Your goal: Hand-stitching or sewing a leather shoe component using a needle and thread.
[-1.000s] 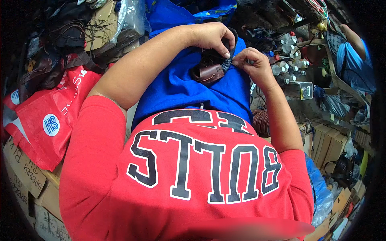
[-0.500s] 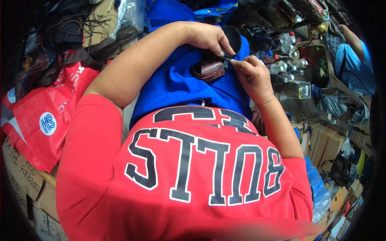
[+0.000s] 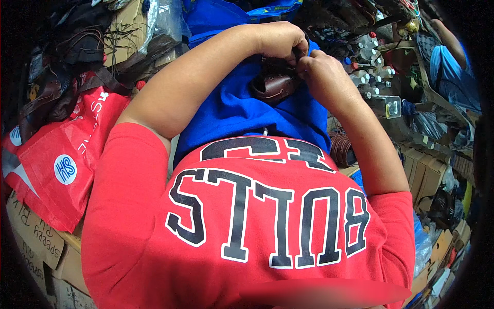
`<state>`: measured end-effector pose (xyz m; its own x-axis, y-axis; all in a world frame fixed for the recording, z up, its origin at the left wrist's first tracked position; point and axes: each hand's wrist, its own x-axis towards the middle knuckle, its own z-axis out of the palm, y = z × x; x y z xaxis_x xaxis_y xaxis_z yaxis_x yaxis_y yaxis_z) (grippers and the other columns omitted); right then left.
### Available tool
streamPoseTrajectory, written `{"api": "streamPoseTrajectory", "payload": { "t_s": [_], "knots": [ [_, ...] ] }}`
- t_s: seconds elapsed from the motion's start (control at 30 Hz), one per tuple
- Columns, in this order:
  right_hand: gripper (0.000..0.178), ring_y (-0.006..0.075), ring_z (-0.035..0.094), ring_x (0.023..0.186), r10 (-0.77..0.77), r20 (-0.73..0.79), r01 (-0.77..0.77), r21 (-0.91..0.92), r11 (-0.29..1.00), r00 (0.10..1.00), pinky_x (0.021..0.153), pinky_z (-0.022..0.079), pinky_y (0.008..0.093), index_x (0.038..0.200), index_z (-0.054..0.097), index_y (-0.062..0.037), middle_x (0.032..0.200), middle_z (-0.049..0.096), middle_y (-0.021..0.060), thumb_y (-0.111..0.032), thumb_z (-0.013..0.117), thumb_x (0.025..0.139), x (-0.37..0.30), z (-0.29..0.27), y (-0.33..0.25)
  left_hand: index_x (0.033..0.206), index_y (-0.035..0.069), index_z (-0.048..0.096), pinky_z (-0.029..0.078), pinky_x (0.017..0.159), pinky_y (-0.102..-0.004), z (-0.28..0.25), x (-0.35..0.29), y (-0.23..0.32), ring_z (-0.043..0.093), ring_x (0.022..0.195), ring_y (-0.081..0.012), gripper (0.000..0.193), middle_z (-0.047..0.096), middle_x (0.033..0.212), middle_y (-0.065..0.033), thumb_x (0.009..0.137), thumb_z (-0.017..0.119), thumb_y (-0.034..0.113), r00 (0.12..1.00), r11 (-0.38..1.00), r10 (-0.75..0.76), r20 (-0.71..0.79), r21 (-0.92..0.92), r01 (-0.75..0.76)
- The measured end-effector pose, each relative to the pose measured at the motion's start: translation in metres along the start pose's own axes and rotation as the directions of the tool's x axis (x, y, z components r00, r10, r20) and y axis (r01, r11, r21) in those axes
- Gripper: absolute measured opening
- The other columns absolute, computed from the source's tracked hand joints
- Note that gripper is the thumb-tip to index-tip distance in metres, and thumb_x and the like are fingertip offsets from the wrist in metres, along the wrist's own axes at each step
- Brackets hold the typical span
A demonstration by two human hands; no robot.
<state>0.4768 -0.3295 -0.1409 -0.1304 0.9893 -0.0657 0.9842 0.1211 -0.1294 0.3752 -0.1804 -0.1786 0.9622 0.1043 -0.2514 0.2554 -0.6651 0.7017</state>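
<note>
On the lap, left hand [image 3: 280, 40], right hand [image 3: 321, 72], pinching brown leather piece [image 3: 272, 85]

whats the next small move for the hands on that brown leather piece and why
Probably draw the right hand slightly away from the left hand. Both pinch together at the top edge of the small brown leather piece, which lies on the blue cloth in the lap; what they pinch is hidden.

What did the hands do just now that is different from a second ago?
The right hand moved left, toward the left hand, so the two now meet over the brown leather piece. A second ago the right hand was out to the side, pinching something small and dark. The left hand stayed on the leather piece, which rests on the blue cloth.
</note>
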Motion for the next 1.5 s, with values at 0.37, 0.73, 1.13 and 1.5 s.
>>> {"api": "streamPoseTrajectory", "payload": {
  "t_s": [0.37,0.73,1.13,1.5],
  "knots": [
    [0.023,0.0106,0.049,0.073,0.266,0.154,-0.237,0.919,0.315,0.952,0.065,0.042,0.0245,0.095,0.067,-0.0037,0.081,0.055,0.0024,-0.023,0.067,0.083,-0.030,0.030,0.043,0.118,0.010,0.055,0.046,0.084,-0.0350,0.021,-0.074,0.011,0.058,0.101,-0.0279,0.051,0.059,0.106,-0.0140,0.071,0.073,0.017,0.884,0.997,-0.034,-0.467,0.048,0.064],
    [0.034,0.0229,0.059,0.089,0.766,0.080,0.183,0.950,-0.252,0.638,0.084,0.047,0.0353,0.086,0.063,0.0013,0.092,0.061,0.0104,-0.029,0.051,0.095,-0.013,0.069,0.062,0.077,-0.002,0.060,0.043,0.065,-0.0264,-0.026,-0.139,-0.006,0.052,0.069,-0.0119,0.034,0.055,0.075,-0.0031,0.090,0.058,0.030,0.861,0.866,-0.498,-0.107,-0.107,0.488],
    [0.046,0.0116,0.025,0.047,0.337,0.193,0.158,0.606,-0.780,0.921,0.058,0.031,0.0290,0.061,0.037,-0.0122,0.053,0.027,-0.0022,-0.038,0.036,0.099,-0.049,0.064,0.064,0.056,0.015,0.033,0.040,0.073,-0.0350,0.017,-0.080,-0.023,0.034,0.054,-0.0138,0.048,0.030,0.053,0.0009,0.097,0.042,0.038,0.901,-0.170,-0.293,-0.320,-0.910,-0.379],
    [0.044,0.0106,0.022,0.046,0.383,0.241,0.128,0.677,-0.725,0.892,0.056,0.030,0.0278,0.060,0.036,-0.0120,0.052,0.025,-0.0028,-0.034,0.040,0.099,-0.079,0.069,0.079,0.050,0.017,0.032,0.041,0.063,-0.0380,0.010,-0.084,-0.041,0.031,0.044,-0.0171,0.052,0.029,0.048,-0.0009,0.095,0.043,0.040,0.889,-0.215,-0.440,-0.128,-0.946,-0.242]
  ]
}}
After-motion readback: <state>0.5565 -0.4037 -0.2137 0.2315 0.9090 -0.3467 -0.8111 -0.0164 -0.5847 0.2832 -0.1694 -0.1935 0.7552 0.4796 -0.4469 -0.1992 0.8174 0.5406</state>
